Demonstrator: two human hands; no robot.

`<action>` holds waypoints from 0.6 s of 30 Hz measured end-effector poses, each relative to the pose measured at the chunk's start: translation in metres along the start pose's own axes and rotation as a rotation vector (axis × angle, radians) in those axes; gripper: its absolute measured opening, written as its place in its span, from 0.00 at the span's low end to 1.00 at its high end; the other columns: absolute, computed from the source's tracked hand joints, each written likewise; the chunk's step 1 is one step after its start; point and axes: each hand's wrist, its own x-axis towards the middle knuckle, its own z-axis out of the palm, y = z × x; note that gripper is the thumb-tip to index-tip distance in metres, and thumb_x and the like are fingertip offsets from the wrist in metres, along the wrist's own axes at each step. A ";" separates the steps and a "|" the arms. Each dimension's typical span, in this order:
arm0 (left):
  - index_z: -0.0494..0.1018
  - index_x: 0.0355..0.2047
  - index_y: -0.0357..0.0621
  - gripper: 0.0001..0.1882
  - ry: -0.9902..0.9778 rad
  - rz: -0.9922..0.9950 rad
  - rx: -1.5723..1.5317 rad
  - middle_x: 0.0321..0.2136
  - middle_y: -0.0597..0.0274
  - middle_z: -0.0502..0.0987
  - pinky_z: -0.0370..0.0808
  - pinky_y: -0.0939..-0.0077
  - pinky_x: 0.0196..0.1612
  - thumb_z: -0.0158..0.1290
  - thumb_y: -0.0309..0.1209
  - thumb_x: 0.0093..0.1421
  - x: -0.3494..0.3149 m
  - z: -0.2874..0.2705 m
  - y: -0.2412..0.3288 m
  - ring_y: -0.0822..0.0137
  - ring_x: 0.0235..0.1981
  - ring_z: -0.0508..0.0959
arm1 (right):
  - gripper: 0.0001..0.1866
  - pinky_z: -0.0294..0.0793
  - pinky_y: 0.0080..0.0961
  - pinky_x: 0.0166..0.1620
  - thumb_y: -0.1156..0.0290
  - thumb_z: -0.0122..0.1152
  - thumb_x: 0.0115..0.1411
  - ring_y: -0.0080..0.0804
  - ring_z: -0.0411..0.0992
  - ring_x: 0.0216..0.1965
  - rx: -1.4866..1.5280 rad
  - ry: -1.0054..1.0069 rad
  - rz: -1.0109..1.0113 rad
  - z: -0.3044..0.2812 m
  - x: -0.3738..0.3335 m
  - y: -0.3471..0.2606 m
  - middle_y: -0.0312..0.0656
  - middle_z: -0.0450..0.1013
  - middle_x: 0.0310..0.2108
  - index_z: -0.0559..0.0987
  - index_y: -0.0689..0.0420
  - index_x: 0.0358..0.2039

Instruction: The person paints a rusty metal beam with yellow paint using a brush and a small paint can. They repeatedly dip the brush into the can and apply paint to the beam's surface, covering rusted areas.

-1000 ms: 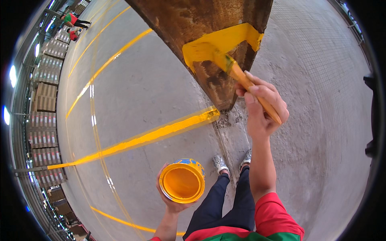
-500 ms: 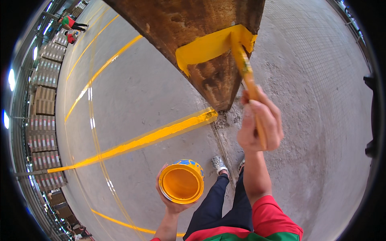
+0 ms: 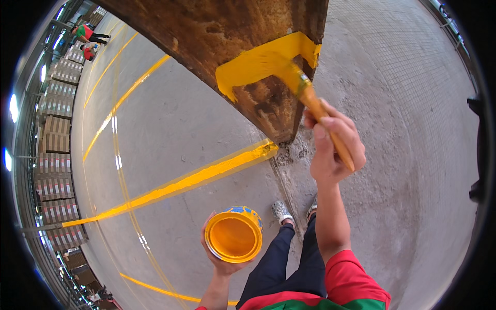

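Note:
A rusty brown post (image 3: 243,26) rises in front of me, with a band of wet yellow paint (image 3: 243,70) across its face and onto its right edge. My right hand (image 3: 338,142) is closed round the wooden handle of a paintbrush (image 3: 316,106). The brush's bristles press against the post at the lower border of the yellow band. Low in front of my body, my left hand (image 3: 222,263) grips a paint can (image 3: 235,206) from its left side and below. The can is uncovered, with orange-yellow paint inside and its rim smeared with it.
A painted yellow line (image 3: 181,183) runs along the grey floor from the post's foot to the left. Broken concrete (image 3: 297,152) lies around that foot. Stacked pallets of goods (image 3: 54,163) line the left side, and two people (image 3: 89,35) are far off at upper left.
The brush has swung left from the post's right edge onto its face, now more tilted. The yellow band reaches lower near the bristles. The can stays almost where it was.

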 end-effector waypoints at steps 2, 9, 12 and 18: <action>0.43 0.70 0.42 0.70 0.002 0.003 0.003 0.67 0.44 0.56 0.62 0.50 0.69 0.78 0.48 0.37 0.001 0.000 0.000 0.48 0.67 0.63 | 0.06 0.86 0.32 0.40 0.80 0.59 0.65 0.46 0.82 0.39 -0.060 0.065 -0.009 0.000 0.000 0.001 0.62 0.77 0.45 0.78 0.67 0.42; 0.43 0.70 0.42 0.70 0.006 0.000 0.017 0.67 0.43 0.56 0.62 0.50 0.69 0.78 0.49 0.37 0.002 0.002 0.004 0.48 0.67 0.63 | 0.07 0.86 0.34 0.33 0.74 0.62 0.65 0.45 0.82 0.33 0.017 -0.036 -0.036 0.000 -0.011 -0.031 0.62 0.78 0.42 0.76 0.63 0.41; 0.43 0.70 0.42 0.70 0.009 -0.003 0.020 0.67 0.43 0.56 0.62 0.50 0.69 0.78 0.49 0.36 0.001 0.001 0.004 0.49 0.67 0.63 | 0.06 0.86 0.32 0.36 0.84 0.60 0.61 0.46 0.83 0.35 0.255 -0.070 0.033 0.001 -0.003 -0.022 0.63 0.78 0.42 0.79 0.69 0.39; 0.44 0.70 0.42 0.71 0.018 0.000 0.000 0.67 0.44 0.56 0.63 0.51 0.68 0.79 0.50 0.35 -0.002 0.002 0.000 0.49 0.67 0.63 | 0.08 0.87 0.32 0.38 0.86 0.60 0.58 0.44 0.84 0.37 0.377 -0.133 0.090 -0.006 0.019 0.001 0.60 0.79 0.43 0.81 0.67 0.39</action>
